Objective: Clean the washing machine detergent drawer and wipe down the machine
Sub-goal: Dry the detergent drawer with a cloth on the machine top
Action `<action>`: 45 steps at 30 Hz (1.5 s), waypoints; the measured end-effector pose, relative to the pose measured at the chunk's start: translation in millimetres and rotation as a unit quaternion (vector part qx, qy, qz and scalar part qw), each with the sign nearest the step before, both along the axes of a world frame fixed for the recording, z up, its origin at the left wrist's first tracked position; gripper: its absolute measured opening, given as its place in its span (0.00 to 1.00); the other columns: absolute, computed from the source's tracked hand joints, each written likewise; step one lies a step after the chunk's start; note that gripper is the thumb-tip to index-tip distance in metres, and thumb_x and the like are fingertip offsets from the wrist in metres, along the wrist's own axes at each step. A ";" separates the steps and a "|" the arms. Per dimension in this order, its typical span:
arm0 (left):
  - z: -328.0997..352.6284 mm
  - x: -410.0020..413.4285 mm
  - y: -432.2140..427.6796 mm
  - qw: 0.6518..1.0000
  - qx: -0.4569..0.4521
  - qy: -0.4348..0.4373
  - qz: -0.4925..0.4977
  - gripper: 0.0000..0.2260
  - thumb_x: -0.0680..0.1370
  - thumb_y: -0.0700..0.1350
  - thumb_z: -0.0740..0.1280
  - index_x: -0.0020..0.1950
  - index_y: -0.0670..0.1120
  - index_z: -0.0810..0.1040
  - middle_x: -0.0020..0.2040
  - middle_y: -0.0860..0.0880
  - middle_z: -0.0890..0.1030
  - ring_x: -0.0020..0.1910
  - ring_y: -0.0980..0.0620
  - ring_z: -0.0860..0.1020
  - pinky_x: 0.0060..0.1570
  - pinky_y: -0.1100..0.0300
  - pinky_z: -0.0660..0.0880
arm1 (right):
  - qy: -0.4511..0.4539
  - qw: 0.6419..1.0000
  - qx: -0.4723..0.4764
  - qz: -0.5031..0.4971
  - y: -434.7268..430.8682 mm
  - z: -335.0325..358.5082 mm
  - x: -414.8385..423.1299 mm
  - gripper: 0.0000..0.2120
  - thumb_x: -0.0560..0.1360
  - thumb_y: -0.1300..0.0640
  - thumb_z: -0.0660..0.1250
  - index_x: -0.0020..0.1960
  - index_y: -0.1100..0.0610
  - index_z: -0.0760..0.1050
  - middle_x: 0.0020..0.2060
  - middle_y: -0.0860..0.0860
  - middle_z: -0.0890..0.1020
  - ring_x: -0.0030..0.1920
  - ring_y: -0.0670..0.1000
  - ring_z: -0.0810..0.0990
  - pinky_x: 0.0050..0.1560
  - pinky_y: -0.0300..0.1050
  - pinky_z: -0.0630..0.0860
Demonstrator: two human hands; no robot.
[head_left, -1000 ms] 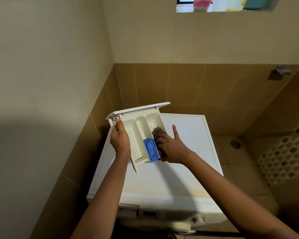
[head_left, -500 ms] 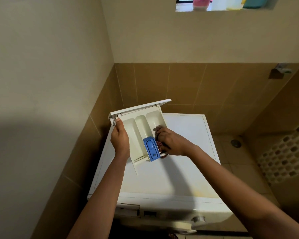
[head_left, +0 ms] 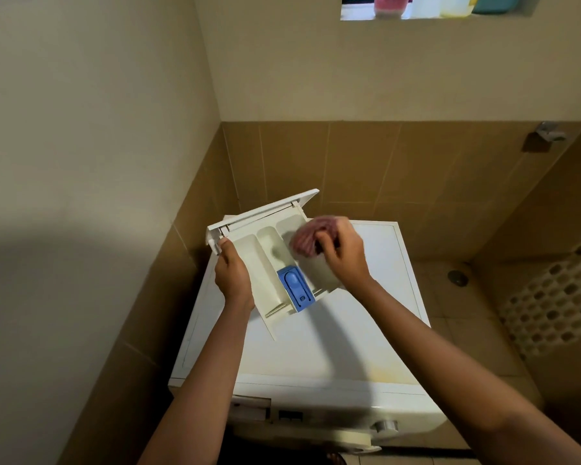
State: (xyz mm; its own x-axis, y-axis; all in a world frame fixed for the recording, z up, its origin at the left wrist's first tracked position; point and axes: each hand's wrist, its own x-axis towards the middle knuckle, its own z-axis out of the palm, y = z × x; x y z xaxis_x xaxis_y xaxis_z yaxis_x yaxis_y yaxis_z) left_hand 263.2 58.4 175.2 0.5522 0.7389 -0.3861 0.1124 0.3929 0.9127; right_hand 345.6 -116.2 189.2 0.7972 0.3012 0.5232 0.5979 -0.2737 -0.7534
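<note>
A white detergent drawer [head_left: 269, 245] with a blue insert [head_left: 296, 289] is held tilted above the white washing machine [head_left: 316, 357]. My left hand [head_left: 232, 276] grips the drawer's left side near its front panel. My right hand [head_left: 344, 253] pinches a bunched pinkish-brown cloth [head_left: 307, 238] over the drawer's right compartment, at its far end. The cloth is blurred.
The machine stands in a corner with a cream wall at left and brown tiles behind. Its empty drawer slot [head_left: 250, 409] and a knob [head_left: 386, 425] show on the front. A floor drain [head_left: 458, 277] lies to the right. Coloured containers [head_left: 391, 5] sit on a high sill.
My right hand has moved with the cloth from beside the blue insert up toward the drawer's far right end. The left hand and drawer have stayed nearly still.
</note>
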 end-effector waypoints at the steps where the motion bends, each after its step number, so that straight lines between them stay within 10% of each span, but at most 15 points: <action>1: -2.3 -1.8 -0.2 1.000 0.000 0.010 0.010 0.22 0.80 0.63 0.56 0.62 0.49 0.77 0.55 0.47 0.82 0.51 0.47 0.82 0.55 0.49 0.80 | 0.059 0.996 0.057 -0.032 0.6 8.1 -1.3 0.09 0.79 0.53 0.62 0.52 0.58 0.76 0.46 0.52 0.79 0.46 0.47 0.77 0.44 0.37 0.75; 8: -25.3 -12.5 11.3 0.977 -0.213 -0.027 0.000 0.27 0.81 0.65 0.49 0.71 0.51 0.69 0.65 0.44 0.77 0.59 0.39 0.77 0.56 0.45 0.76 | 0.361 0.869 0.303 -0.150 -24.4 5.7 15.9 0.16 0.79 0.42 0.60 0.53 0.53 0.77 0.47 0.49 0.82 0.50 0.51 0.81 0.51 0.49 0.79; 12: -28.3 -13.3 13.6 0.958 -0.282 0.037 -0.020 0.27 0.80 0.66 0.45 0.62 0.49 0.71 0.52 0.41 0.78 0.52 0.39 0.76 0.63 0.38 0.69 | 0.421 0.776 0.450 -0.133 -42.9 3.1 18.7 0.12 0.80 0.45 0.59 0.56 0.51 0.73 0.49 0.49 0.81 0.46 0.48 0.81 0.48 0.48 0.78; 18: -36.5 -11.4 4.9 0.924 -0.364 0.104 -0.050 0.17 0.81 0.56 0.57 0.58 0.42 0.69 0.45 0.39 0.75 0.41 0.42 0.74 0.37 0.54 0.75 | 0.353 0.878 0.297 -0.127 -45.4 -11.3 8.5 0.06 0.76 0.54 0.68 0.51 0.55 0.75 0.46 0.50 0.82 0.47 0.49 0.81 0.48 0.43 0.76; 24: -42.7 -10.1 2.3 0.914 -0.385 0.113 -0.064 0.16 0.81 0.52 0.59 0.50 0.38 0.70 0.46 0.38 0.76 0.43 0.40 0.75 0.44 0.50 0.75 | 0.367 0.922 0.105 -0.069 -29.5 -9.1 7.2 0.12 0.75 0.51 0.69 0.55 0.54 0.74 0.49 0.50 0.82 0.51 0.51 0.81 0.51 0.46 0.78; 32: -43.2 -8.1 -8.2 0.909 -0.402 0.106 -0.031 0.11 0.80 0.47 0.55 0.51 0.41 0.73 0.49 0.40 0.77 0.42 0.42 0.75 0.39 0.52 0.73 | 0.168 0.969 -0.167 -0.073 -9.0 -12.4 -21.6 0.10 0.76 0.52 0.65 0.52 0.56 0.70 0.50 0.52 0.70 0.37 0.52 0.77 0.33 0.45 0.77; 38: -39.5 -2.1 -7.5 0.919 -0.391 0.041 0.035 0.15 0.82 0.49 0.52 0.58 0.46 0.76 0.56 0.40 0.78 0.54 0.38 0.77 0.52 0.41 0.72 | 0.162 0.977 -0.137 0.011 7.4 -17.1 -66.3 0.11 0.79 0.50 0.62 0.56 0.55 0.68 0.51 0.49 0.69 0.38 0.52 0.78 0.33 0.44 0.79; 45: -30.7 -3.9 0.9 0.902 -0.428 0.015 0.060 0.09 0.82 0.46 0.58 0.58 0.46 0.74 0.56 0.42 0.78 0.55 0.39 0.77 0.44 0.45 0.77 | 0.114 0.991 -0.055 0.037 6.3 -28.0 -55.7 0.08 0.76 0.58 0.64 0.53 0.61 0.71 0.48 0.50 0.71 0.45 0.47 0.74 0.39 0.40 0.74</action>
State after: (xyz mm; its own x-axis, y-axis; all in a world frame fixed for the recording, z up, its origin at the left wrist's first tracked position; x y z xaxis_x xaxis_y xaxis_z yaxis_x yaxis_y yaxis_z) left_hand 259.3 59.2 144.5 0.4675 0.2165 -0.8571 0.0419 0.9630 0.2661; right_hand 289.9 -109.9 161.2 0.8644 0.4091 0.2924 0.4370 -0.3234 -0.8393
